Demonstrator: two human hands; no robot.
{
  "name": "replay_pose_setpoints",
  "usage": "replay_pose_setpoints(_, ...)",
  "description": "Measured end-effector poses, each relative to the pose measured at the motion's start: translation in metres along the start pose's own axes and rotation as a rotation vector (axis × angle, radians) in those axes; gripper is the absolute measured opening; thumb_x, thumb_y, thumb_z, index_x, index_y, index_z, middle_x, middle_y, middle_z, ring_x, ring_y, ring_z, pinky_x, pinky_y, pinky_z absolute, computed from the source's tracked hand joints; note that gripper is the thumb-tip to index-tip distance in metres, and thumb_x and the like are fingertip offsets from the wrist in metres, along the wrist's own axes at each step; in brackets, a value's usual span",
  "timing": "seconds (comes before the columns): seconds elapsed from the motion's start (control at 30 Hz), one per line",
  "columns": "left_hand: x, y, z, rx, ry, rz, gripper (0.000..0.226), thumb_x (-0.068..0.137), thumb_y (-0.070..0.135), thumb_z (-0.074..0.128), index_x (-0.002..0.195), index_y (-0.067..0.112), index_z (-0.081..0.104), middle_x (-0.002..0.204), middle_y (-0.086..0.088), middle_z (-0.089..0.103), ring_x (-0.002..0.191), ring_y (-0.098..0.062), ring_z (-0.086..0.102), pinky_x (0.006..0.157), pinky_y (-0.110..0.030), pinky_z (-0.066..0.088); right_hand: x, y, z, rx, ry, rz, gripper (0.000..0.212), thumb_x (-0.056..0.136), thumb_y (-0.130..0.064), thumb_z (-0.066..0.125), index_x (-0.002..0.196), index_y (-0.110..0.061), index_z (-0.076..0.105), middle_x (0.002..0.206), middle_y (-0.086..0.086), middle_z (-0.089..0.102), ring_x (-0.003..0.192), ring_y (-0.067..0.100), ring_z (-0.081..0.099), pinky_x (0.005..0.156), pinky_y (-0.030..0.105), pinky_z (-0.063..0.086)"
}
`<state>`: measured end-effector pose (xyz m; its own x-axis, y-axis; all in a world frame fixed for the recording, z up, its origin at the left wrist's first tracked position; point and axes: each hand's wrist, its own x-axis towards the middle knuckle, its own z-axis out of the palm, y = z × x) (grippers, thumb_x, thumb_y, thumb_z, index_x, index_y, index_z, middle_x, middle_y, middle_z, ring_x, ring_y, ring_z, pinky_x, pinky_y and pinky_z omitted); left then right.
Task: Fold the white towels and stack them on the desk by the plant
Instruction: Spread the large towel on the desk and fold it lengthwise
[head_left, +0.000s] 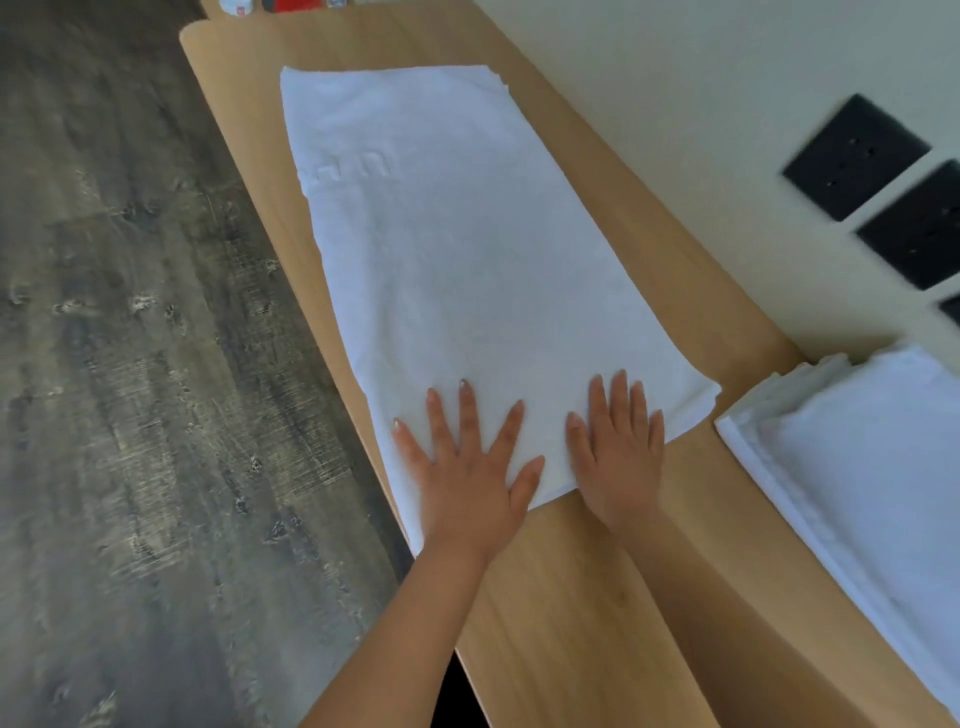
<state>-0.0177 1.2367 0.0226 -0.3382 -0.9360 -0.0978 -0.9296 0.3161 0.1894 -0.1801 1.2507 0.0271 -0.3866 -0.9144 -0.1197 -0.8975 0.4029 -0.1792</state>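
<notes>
A long white towel (457, 249) lies flat along the wooden desk (582, 597), folded lengthwise, its far end near the desk's far corner. My left hand (467, 467) presses flat on the towel's near end, fingers spread. My right hand (618, 447) lies flat beside it, fingers on the towel and palm over the near edge. Neither hand grips anything. A stack of folded white towels (872, 467) sits on the desk at the right, apart from the flat towel. No plant is in view.
The desk runs along a cream wall (701, 104) with black socket plates (857, 156). Dark wood-look floor (130, 364) lies beyond the desk's left edge. Small red and white items (291, 5) sit past the desk's far end.
</notes>
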Motion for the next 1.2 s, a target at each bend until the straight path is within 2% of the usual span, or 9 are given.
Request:
replay_pose_setpoints(0.13,-0.021,0.007,-0.001,-0.036,-0.065,0.084,0.063,0.086,0.074,0.020,0.143,0.049,0.028,0.159,-0.011,0.014,0.143,-0.047,0.004,0.106,-0.073,-0.005,-0.037,0.006,-0.009,0.206,-0.143,0.016,0.062,0.102,-0.044,0.027,0.153,-0.021,0.000,0.159,0.000,-0.017,0.143,0.012,-0.023,0.118,0.036,-0.009)
replay_pose_setpoints(0.27,-0.026,0.012,-0.008,-0.086,-0.104,0.073,0.065,0.081,0.075,0.002,0.142,0.056,0.001,0.154,0.001,-0.029,0.139,-0.031,-0.033,0.102,-0.060,-0.030,-0.037,0.001,-0.027,0.541,-0.204,0.099,0.054,0.101,-0.034,0.039,0.151,-0.019,0.024,0.161,0.000,-0.007,0.146,0.014,-0.014,0.118,0.034,-0.003)
replay_pose_setpoints(0.33,-0.028,0.021,-0.017,-0.507,-0.128,-0.025,0.054,0.092,0.067,0.017,0.143,0.050,0.025,0.157,0.010,-0.012,0.144,-0.015,-0.022,0.108,-0.040,-0.030,-0.037,-0.001,-0.037,0.763,-0.163,0.187,0.044,0.100,-0.028,0.045,0.143,-0.018,0.042,0.161,0.001,0.011,0.148,0.015,0.005,0.120,0.036,0.009)
replay_pose_setpoints(0.4,-0.040,0.038,-0.033,-1.056,-0.027,-0.226,0.031,0.098,0.045,0.045,0.124,0.035,0.059,0.145,0.012,0.042,0.140,-0.003,0.027,0.118,-0.029,0.009,-0.036,0.000,-0.047,1.033,-0.086,0.319,0.037,0.097,-0.021,0.051,0.133,-0.018,0.053,0.149,0.001,0.039,0.138,0.016,0.033,0.116,0.040,0.028)
replay_pose_setpoints(0.47,-0.053,0.058,-0.046,-1.400,0.002,-0.531,0.020,0.095,0.036,0.055,0.097,0.024,0.071,0.103,0.007,0.070,0.102,-0.001,0.060,0.091,-0.027,0.045,-0.033,0.003,-0.052,1.224,-0.062,0.479,0.039,0.093,-0.016,0.055,0.132,-0.016,0.052,0.134,-0.001,0.051,0.126,0.017,0.047,0.108,0.040,0.039)
replay_pose_setpoints(0.57,-0.050,0.076,-0.041,-1.854,-0.288,-1.014,0.039,0.092,0.045,0.056,0.109,0.010,0.061,0.102,-0.009,0.066,0.099,-0.020,0.063,0.083,-0.032,0.051,-0.029,0.008,-0.056,1.411,-0.225,0.680,0.053,0.091,-0.016,0.058,0.141,-0.014,0.038,0.132,0.001,0.044,0.123,0.021,0.045,0.103,0.037,0.042)
replay_pose_setpoints(0.67,-0.034,0.079,-0.039,-2.160,-0.334,-1.184,0.069,0.088,0.048,0.061,0.134,0.001,0.043,0.127,-0.017,0.055,0.120,-0.028,0.052,0.095,-0.037,0.045,-0.031,0.008,-0.060,1.590,-0.373,0.843,0.051,0.088,-0.012,0.063,0.134,-0.015,0.039,0.123,0.008,0.043,0.112,0.025,0.047,0.100,0.038,0.041)
replay_pose_setpoints(0.97,-0.011,0.092,-0.056,-2.232,-0.154,-1.287,0.027,0.093,0.027,0.060,0.108,0.005,0.058,0.083,-0.008,0.062,0.072,-0.017,0.058,0.071,-0.031,0.049,-0.030,-0.014,-0.063,1.733,-0.470,0.839,0.022,0.091,-0.028,0.063,0.101,-0.009,0.058,0.101,0.012,0.064,0.091,0.023,0.063,0.090,0.037,0.049)
replay_pose_setpoints(1.2,-0.055,0.060,-0.045,-2.296,-0.027,-1.238,0.040,0.090,0.009,0.060,0.128,0.002,0.048,0.103,-0.014,0.058,0.107,-0.029,0.056,0.099,-0.040,0.045,-0.042,0.013,-0.049,1.873,-0.155,0.870,0.046,0.084,-0.002,0.068,0.127,-0.008,0.055,0.124,0.009,0.062,0.100,0.023,0.063,0.073,0.036,0.054)
